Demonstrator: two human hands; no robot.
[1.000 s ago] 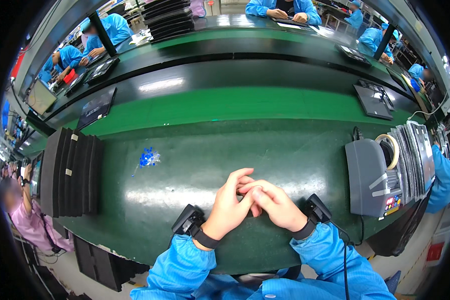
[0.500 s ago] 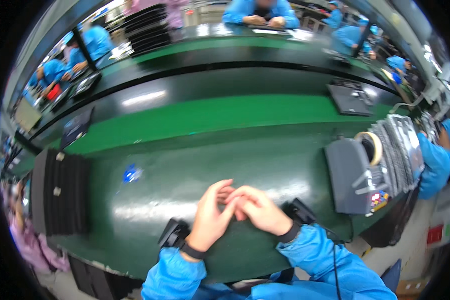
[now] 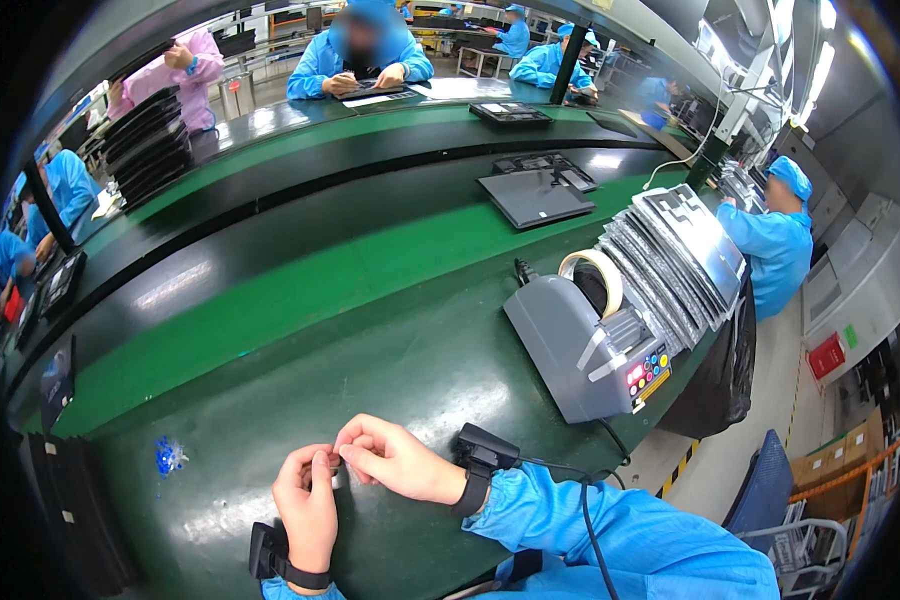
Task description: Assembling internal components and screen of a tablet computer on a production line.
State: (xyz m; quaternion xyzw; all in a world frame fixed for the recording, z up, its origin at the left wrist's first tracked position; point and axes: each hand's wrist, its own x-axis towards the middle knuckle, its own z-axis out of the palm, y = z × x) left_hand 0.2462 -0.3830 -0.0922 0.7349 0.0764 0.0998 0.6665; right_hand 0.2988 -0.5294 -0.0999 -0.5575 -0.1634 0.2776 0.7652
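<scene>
Hands (image 3: 355, 480) together on the bench (image 3: 270, 400), tape dispenser (image 3: 585, 345) to their right, panel stack (image 3: 675, 255) behind it

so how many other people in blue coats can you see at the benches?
At least 5: one across the belt at top centre, two further back, one at right, one at far left. More may be hidden at the left rim.

My view is bright and evenly lit from overhead strip lights (image 3: 815, 60) at upper right, which leave pale glare streaks on the glossy green bench (image 3: 270, 300). The centre is sharp, with soft shadows under my hands (image 3: 355, 480). Fisheye distortion bends straight edges, and a black vignette rings the frame.
</scene>
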